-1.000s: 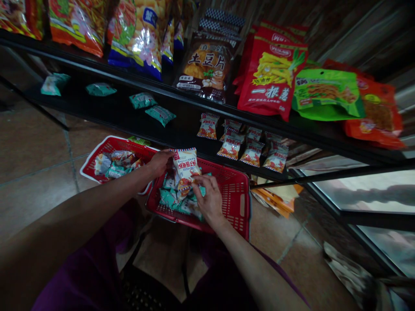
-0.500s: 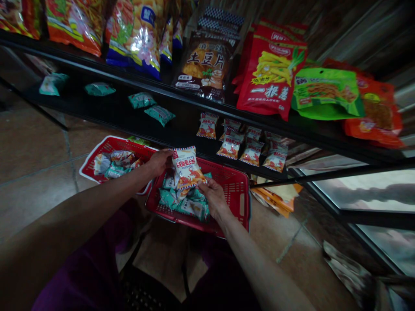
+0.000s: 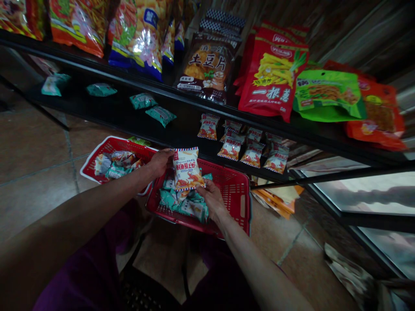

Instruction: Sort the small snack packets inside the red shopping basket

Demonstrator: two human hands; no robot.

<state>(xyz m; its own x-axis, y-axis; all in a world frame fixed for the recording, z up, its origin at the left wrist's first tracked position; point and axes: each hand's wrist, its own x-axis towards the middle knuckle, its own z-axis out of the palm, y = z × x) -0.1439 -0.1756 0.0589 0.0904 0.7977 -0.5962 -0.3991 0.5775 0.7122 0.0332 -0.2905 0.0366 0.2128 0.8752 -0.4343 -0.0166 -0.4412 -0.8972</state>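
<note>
Between my two hands is a small white and orange snack packet [image 3: 187,168], its printed front facing up. My left hand [image 3: 161,162] pinches its upper left corner, and my right hand [image 3: 212,196] grips the lower right corner. Both hands are closed on it. Directly below sits a red basket [image 3: 231,190] holding several teal packets [image 3: 194,207], partly covered by the held packet and my right hand. Left of it, a second red basket with a white rim [image 3: 94,151] contains mixed small packets [image 3: 118,164], partly behind my left forearm.
On the lower black shelf [image 3: 181,134] lie several teal packets [image 3: 142,100] at left and several white and orange packets [image 3: 231,144] at right. The upper shelf carries large snack bags [image 3: 207,65]. Orange packaging [image 3: 279,201] lies on the floor right of the basket.
The packet has turned slightly more upright between my hands. Both hands keep hold of it, and the view has shifted very slightly.
</note>
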